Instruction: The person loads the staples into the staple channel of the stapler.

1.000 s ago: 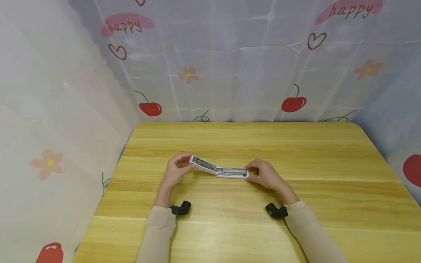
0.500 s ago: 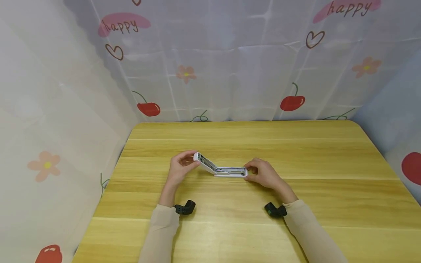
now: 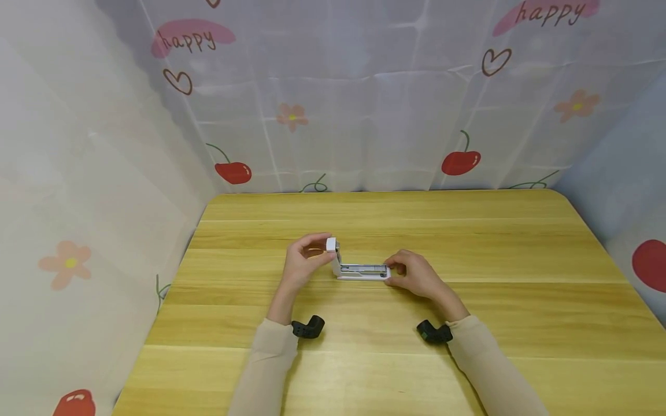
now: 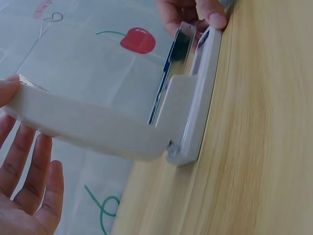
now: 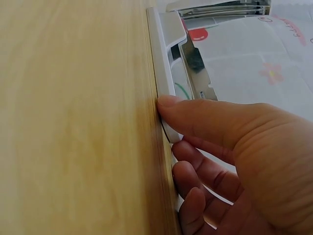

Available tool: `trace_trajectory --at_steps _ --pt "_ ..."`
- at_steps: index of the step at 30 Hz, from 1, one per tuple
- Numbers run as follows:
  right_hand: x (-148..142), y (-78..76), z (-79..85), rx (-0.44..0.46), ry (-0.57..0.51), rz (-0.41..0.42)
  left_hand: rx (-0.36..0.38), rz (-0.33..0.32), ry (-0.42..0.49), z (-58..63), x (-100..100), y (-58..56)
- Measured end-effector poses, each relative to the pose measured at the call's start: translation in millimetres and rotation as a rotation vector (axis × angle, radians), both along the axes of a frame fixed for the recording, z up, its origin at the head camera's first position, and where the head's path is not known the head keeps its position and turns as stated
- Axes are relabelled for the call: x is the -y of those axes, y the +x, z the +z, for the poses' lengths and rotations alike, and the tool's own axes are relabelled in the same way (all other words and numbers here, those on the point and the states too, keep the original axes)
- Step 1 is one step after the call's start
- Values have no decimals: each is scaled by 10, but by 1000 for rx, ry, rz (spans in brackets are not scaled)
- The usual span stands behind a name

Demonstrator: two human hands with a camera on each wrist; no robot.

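A white stapler (image 3: 362, 277) stands spread at its hinge near the middle of the table, its top arm (image 4: 88, 122) raised about upright from the base. Metal parts of the staple channel (image 5: 198, 61) show above the base. My left hand (image 3: 302, 263) pinches the free end of the top arm between thumb and fingers. At the base's far right end, my right hand (image 3: 416, 274) grips it with the thumb (image 5: 195, 115) on the near side and the fingers behind. The base lies along the wooden tabletop.
The wooden table (image 3: 468, 231) reaches back to a patterned curtain (image 3: 364, 133) with cherries and flowers. Another pale sheet (image 3: 93, 173) hangs at the left side. Black wrist cameras (image 3: 309, 327) sit at both wrists.
My left hand has moved right and swung the stapler's top arm up from a low, nearly flat slant to about upright. My right hand keeps its hold on the base's end.
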State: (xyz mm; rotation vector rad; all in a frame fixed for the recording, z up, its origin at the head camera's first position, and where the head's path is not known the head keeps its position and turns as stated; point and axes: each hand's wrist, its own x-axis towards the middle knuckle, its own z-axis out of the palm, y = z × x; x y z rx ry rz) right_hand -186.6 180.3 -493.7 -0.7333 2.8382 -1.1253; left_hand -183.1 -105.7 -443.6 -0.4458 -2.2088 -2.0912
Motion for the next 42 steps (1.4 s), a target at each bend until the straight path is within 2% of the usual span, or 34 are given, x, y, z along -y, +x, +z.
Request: trace_trajectory --at_steps 6,10,11,14,18,20,26,38,42 --pt "9 -5 9 38 27 -22 26 -18 -1 216 -171 99" --pt "7 -3 11 40 20 -22 22 -20 -29 217 -268 106" --pt "7 0 13 39 17 -22 20 -21 -34 206 -293 104" --pt "9 0 13 38 14 -20 22 -29 -33 77 -374 46" --pt "9 -5 -6 42 12 -17 24 -6 -55 -124 -497 -32" --pt "8 -5 -12 41 10 -15 26 11 -69 -175 -555 -42" --pt "4 -8 -23 39 10 -17 43 50 -117 -240 -716 -24" --pt "8 -13 -13 46 22 -26 49 124 -311 -332 -945 19" --pt "10 -8 -10 43 21 -25 15 147 -402 -360 -988 30"
